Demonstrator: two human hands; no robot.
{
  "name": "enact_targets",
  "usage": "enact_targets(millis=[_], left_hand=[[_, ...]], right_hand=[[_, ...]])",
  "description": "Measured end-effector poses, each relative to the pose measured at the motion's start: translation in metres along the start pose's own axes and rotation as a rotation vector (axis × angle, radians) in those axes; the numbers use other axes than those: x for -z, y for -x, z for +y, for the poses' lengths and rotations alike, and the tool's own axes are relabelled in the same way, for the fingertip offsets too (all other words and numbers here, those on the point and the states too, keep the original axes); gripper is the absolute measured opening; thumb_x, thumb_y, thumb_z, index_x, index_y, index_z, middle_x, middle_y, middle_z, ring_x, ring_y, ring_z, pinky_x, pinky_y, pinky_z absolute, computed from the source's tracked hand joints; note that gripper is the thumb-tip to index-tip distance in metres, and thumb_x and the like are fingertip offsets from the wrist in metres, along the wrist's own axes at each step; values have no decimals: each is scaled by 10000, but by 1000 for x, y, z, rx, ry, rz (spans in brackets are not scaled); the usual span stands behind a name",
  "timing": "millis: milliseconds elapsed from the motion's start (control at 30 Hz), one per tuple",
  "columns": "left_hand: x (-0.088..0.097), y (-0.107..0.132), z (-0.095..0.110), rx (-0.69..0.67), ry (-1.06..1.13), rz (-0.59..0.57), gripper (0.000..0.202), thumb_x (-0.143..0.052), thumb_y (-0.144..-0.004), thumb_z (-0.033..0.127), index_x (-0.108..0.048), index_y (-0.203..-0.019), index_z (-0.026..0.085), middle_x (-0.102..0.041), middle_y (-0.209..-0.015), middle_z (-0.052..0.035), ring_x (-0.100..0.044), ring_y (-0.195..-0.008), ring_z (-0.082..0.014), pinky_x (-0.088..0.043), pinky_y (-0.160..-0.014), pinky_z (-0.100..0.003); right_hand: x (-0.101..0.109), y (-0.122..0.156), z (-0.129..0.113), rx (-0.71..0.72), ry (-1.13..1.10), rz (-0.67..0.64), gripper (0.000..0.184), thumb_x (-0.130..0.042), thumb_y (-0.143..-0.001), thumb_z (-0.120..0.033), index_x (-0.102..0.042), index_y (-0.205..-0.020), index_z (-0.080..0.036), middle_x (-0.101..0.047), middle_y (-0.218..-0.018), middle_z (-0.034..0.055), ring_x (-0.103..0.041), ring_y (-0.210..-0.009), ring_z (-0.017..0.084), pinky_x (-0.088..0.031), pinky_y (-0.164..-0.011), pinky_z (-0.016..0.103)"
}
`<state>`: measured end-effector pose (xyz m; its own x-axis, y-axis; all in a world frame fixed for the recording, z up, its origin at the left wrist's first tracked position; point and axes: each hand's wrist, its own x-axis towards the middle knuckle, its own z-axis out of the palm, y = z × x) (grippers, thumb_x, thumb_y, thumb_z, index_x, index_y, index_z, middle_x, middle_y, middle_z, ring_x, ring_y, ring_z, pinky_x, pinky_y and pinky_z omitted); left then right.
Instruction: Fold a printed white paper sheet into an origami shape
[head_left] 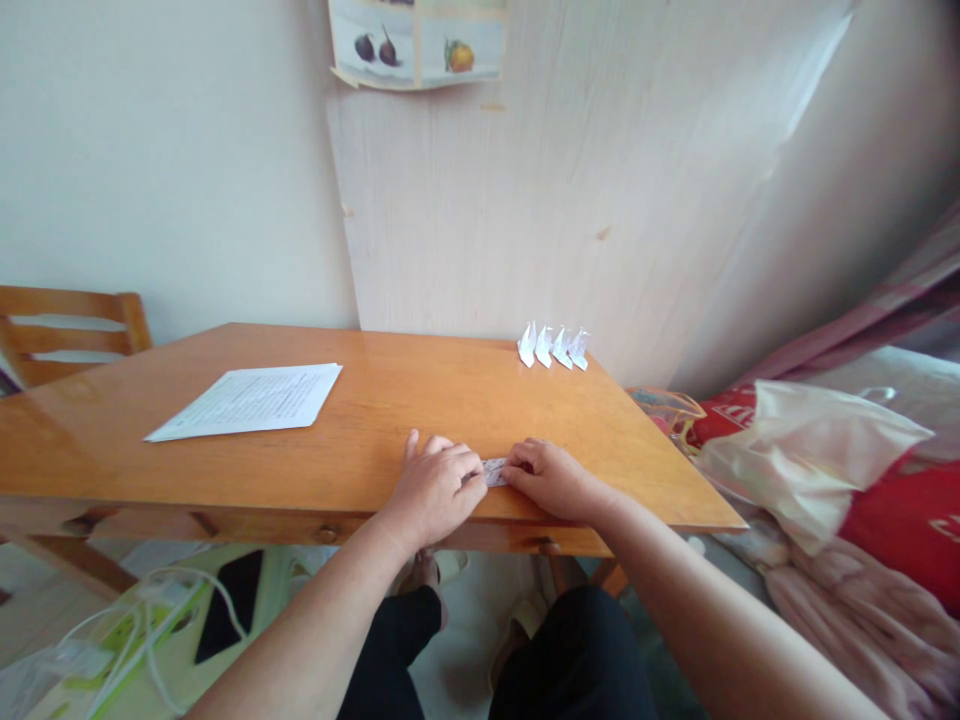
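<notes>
Paper piece, small, pale and already folded narrow, is lying flat near the near edge of the wooden table, and you are pinning it there between both hands. Your left hand is curling its fingers down over the piece's left end, knuckles up and thumb stretched toward the far side. Your right hand is pressing bent fingertips onto the right end. Both hands are half closed on the paper rather than spread open, and only a short stretch of it is showing between them. You seem to be flattening or sharpening a crease, so the work looks to be mid-fold. Any further fold would call for keeping the edges lined up and one end anchored while the other hand is working. Four finished folded paper figures are standing in a row at the far right of the table, and a printed sheet is lying well apart to the far left.
</notes>
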<state>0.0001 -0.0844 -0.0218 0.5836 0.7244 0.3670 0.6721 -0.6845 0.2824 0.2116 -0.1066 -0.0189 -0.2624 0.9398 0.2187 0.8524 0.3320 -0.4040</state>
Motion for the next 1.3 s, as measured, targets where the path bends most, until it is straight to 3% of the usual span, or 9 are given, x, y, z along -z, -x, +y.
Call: enact_targets(millis=[300,600,900,1100,1300], left_hand=[[-4,-3,1,57,-1,0,209,-559,-935,333,-667,-777,249,-707,-881,-13,-586,-989,-264,-260,-1064,-625],[-9,-6,-3,95,-5,2,187,-591,-904,331,-672,-757,247,-718,-898,-14,-593,-945,-250,-305,-1020,-536],[-12,-11,-6,127,-10,-9,163,-595,-890,355,-669,-781,258,-714,-909,0,-595,-928,-249,-343,-886,-424],[-12,-11,-8,132,0,-46,192,-579,-898,382,-682,-783,268,-714,-934,-1,-597,-933,-239,-334,-879,-402],[-6,-13,-13,110,16,-114,293,-450,-960,331,-721,-859,284,-730,-1041,9,-609,-1014,-231,-352,-899,-391]], right_hand=[[2,3,6,12,-241,-42,167,-594,-931,-273,-669,-813,-182,-664,-819,9,-586,-747,148,-410,-681,260],[-3,-4,11,-49,-202,-53,192,-576,-915,-260,-656,-762,-176,-662,-805,21,-565,-712,144,-396,-665,260],[-8,-13,10,-139,-141,-69,169,-570,-853,-197,-629,-697,-174,-646,-756,16,-545,-706,143,-359,-648,255],[-5,-9,13,-123,-302,-122,187,-589,-879,-266,-630,-722,-173,-593,-719,-12,-484,-652,124,-343,-597,243],[-4,-9,10,-128,-174,-98,191,-590,-874,-263,-612,-705,-176,-615,-739,0,-509,-674,127,-333,-611,246]])
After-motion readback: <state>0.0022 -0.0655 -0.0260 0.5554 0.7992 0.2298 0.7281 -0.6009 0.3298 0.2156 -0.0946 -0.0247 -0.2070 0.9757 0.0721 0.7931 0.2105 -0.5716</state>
